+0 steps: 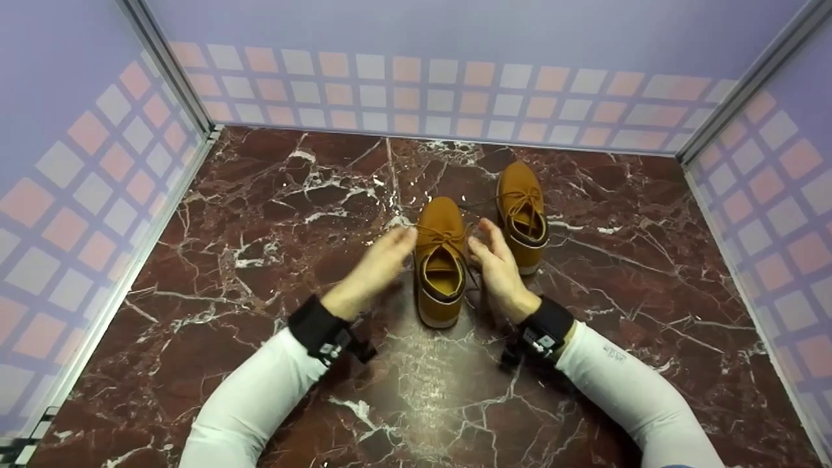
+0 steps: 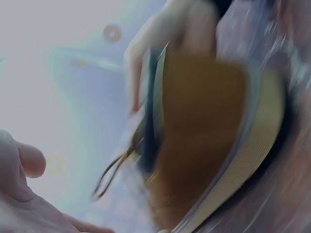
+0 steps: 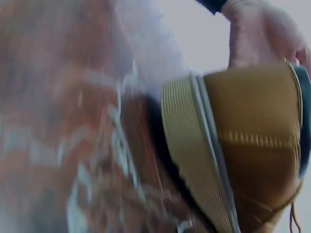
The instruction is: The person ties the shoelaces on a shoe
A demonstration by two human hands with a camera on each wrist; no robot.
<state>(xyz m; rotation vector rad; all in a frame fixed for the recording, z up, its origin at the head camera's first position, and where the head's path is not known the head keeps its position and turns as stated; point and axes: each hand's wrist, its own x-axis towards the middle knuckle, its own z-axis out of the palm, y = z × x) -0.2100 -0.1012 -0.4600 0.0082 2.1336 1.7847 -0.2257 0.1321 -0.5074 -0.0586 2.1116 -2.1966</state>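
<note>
Two tan lace-up shoes stand on the marbled floor, toes pointing away. The nearer left shoe (image 1: 442, 260) lies between my hands, its lace (image 1: 445, 237) tied in a bow. A loop of the lace (image 2: 114, 170) sticks out in the left wrist view. My left hand (image 1: 380, 263) is at this shoe's left side, fingers fairly straight, fingertips close to the lace; contact is unclear. On the other side my right hand (image 1: 499, 270) has its thumb and fingers apart, holding nothing visible. It is between the two shoes, beside the right shoe (image 1: 521, 218). Both wrist views are blurred.
Dark red marbled floor (image 1: 273, 273) spreads around the shoes. Pale panels with a checked band (image 1: 442, 97) enclose it at the back, left and right. White specks (image 1: 383, 201) lie on the floor beyond the left shoe.
</note>
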